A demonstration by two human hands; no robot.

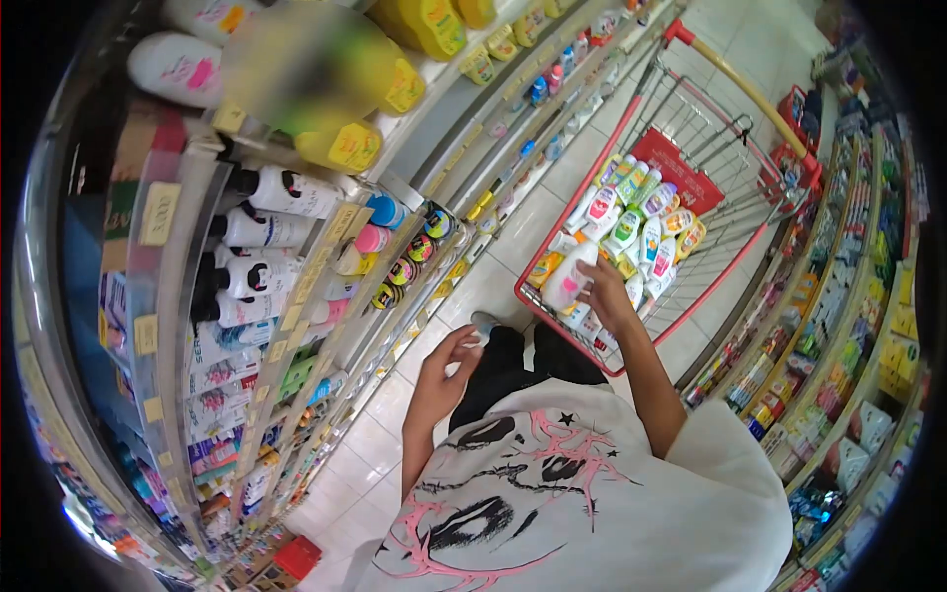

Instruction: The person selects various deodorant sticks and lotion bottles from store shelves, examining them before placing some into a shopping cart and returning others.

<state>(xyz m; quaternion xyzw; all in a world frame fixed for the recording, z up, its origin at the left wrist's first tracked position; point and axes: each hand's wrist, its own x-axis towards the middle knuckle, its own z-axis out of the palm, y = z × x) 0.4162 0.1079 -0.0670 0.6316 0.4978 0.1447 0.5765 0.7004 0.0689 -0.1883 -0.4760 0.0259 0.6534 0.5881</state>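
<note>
My right hand (610, 292) grips a white bottle with a pink print (566, 280) at the near end of a shopping cart (620, 367). Inside the cart lie many bottles with coloured labels, among them a white and green one (623, 229) and a white and pink one (601, 204). A red sign panel (679, 170) sits behind them. My left hand (446, 373) hangs in the air beside the shelves, fingers apart and holding nothing.
Shelves on the left carry white bottles with black caps (294, 190), yellow bottles (340, 148) and small round tubs (437, 221). Another stocked shelf (789, 395) runs along the right. A red box (297, 557) stands on the floor at lower left. Something blurred covers part of the upper shelf.
</note>
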